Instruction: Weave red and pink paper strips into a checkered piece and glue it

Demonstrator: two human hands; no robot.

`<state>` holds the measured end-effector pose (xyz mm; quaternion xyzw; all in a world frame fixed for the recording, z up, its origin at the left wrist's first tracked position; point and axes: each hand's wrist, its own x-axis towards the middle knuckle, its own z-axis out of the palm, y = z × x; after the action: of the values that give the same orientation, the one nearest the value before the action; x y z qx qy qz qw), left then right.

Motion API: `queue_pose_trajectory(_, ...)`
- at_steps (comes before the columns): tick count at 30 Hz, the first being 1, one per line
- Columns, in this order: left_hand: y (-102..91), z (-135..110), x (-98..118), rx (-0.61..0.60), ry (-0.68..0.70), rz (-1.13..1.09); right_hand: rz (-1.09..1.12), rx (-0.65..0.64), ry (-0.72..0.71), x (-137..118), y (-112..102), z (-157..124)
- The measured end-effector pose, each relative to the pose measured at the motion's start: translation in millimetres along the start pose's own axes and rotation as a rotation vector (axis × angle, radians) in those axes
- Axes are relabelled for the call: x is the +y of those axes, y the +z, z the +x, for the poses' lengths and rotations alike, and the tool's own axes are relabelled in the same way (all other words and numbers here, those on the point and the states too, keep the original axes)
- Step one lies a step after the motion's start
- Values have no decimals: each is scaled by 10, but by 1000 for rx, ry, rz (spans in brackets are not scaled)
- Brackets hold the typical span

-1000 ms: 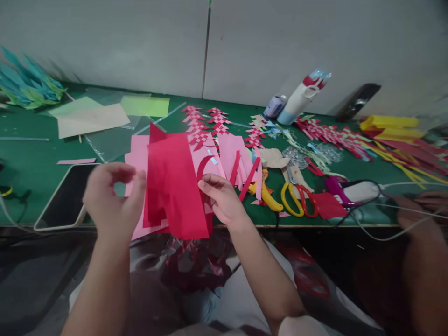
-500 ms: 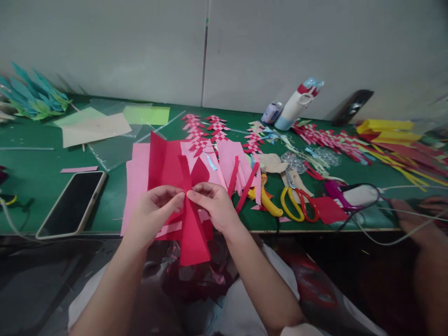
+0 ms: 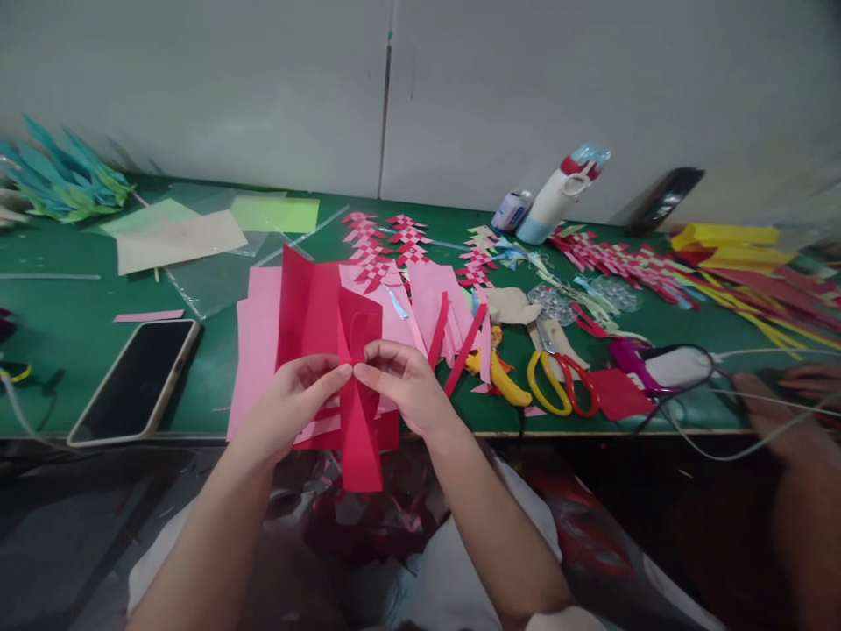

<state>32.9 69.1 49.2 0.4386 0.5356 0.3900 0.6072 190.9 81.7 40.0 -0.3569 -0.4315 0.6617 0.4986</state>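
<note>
Both my hands pinch a red paper sheet (image 3: 360, 421) folded lengthwise, held upright over the table's front edge. My left hand (image 3: 297, 405) grips its left side with thumb and fingers closed. My right hand (image 3: 400, 386) pinches it from the right, fingertips almost touching the left ones. Behind the fold lie more red sheets (image 3: 308, 307) on pink paper sheets (image 3: 257, 329).
On the green table (image 3: 59, 315) lie a phone (image 3: 135, 379), yellow and red scissors (image 3: 558, 386), woven pink-red strips (image 3: 387, 241), a glue gun (image 3: 657, 364), a white bottle (image 3: 558, 197) and blue-green paper shapes (image 3: 53, 175). Another person's hand (image 3: 781, 403) is at the right edge.
The red sheet, open and flat a second ago, is now folded into a narrow strip. My left hand came in from the left and met my right hand on it.
</note>
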Motion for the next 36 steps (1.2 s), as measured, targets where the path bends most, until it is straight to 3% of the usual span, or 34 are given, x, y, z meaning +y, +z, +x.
queue_pose_trajectory(16,31,17,-7,93,98,-158,-20,108,84,-14,16,9)
queue_pose_trajectory(21,52,22,-16,127,114,-183,-5,127,49,-6,39,22)
queue_pose_trajectory(36,132,-4,35,148,52,-307,204,164,25,113,77,23)
